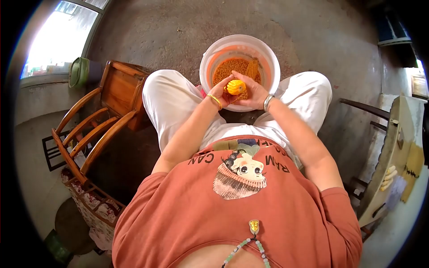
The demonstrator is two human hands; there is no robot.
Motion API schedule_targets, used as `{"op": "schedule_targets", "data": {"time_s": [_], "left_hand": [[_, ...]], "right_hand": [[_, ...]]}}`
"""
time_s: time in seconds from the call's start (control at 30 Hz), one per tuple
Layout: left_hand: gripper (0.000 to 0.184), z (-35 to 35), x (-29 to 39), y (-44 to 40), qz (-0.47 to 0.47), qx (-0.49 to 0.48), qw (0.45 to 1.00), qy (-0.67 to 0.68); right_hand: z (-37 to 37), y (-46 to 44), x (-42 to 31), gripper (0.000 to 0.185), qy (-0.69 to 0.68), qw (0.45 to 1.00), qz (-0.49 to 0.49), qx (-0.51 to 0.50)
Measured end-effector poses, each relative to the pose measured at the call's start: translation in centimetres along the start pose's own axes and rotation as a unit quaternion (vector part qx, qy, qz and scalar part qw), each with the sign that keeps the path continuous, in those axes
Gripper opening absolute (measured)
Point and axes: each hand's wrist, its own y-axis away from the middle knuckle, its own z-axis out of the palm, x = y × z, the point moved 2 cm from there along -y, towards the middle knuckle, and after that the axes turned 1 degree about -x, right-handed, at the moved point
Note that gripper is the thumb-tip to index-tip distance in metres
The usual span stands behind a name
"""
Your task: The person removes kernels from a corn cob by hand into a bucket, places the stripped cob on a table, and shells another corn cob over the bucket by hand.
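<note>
For clean kernel removal, the yellow corncob [235, 87] is best kept low over the white bucket [204, 67], so that loose kernels [227, 68] are caught beneath the fingers [244, 78]. The cob is clamped between the left hand [219, 92] and right hand [255, 93], fingers curled around its sides. A second corncob [253, 68] is noted just beyond the fingers.

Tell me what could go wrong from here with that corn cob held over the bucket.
The corn cob is held close to the bucket's near side, so any kernels coming off it might scatter over the rim.

If the left hand and right hand loosen their grip, it could drop onto the loose kernels.

The bucket stands between the person's bent legs, so a shifting knee may knock it.
</note>
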Motion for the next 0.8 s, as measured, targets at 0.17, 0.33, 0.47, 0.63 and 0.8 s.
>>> {"op": "schedule_targets", "data": {"time_s": [0.17,0.33,0.47,0.63,0.8], "left_hand": [[0.038,-0.2,-1.5,0.1,0.002,-0.118,0.993,0.02],[0.038,-0.4,-2.6,2.1,-0.073,-0.076,0.993,-0.057],[0.02,-0.7,-2.4,3.0,0.089,0.001,0.983,-0.158],[0.017,-1.0,-0.5,3.8,0.268,0.094,0.932,-0.223],[0.035,-0.1,-1.1,2.7,0.393,0.055,0.823,-0.405]], "right_hand": [[1.2,0.7,-1.4,0.057,-0.087,0.991,0.103,0.025],[0.1,1.3,-1.7,0.041,-0.168,0.966,0.154,0.123],[-1.7,0.7,0.4,0.041,-0.294,0.884,0.208,0.299],[-4.6,1.4,1.4,0.052,-0.389,0.762,0.265,0.444],[-4.4,1.3,1.4,0.053,-0.417,0.79,0.247,0.375]]}}
